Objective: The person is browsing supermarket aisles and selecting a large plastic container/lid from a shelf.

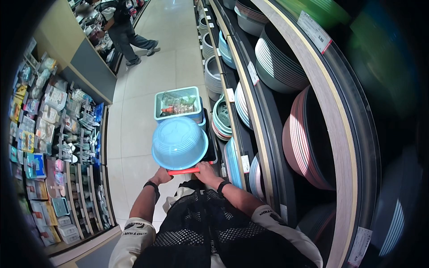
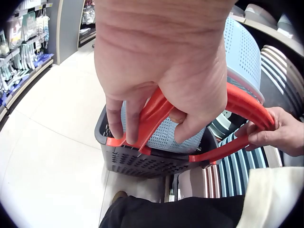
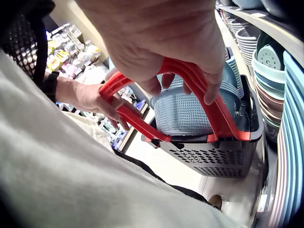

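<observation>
Both hands grip the red handle point(image 1: 184, 171) of a dark grey shopping basket point(image 2: 137, 164). My left hand point(image 1: 162, 176) has its fingers curled over the handle's left part. The right hand point(image 1: 207, 173) curls round the right part. Inside the basket sits a light blue perforated basin point(image 3: 183, 114). From above, a light blue upturned bowl shape point(image 1: 178, 140) covers much of the basket. Just beyond it is a pale green rectangular tray point(image 1: 157, 100) that holds clear packaged items with some red and green point(image 1: 176, 107).
Shelves with stacked basins point(image 1: 279, 60) run close along the right. To the left stands a rack of packaged goods point(image 1: 49, 116). A tiled aisle point(image 1: 138, 116) stretches ahead, where another person point(image 1: 125, 38) stands at the far left.
</observation>
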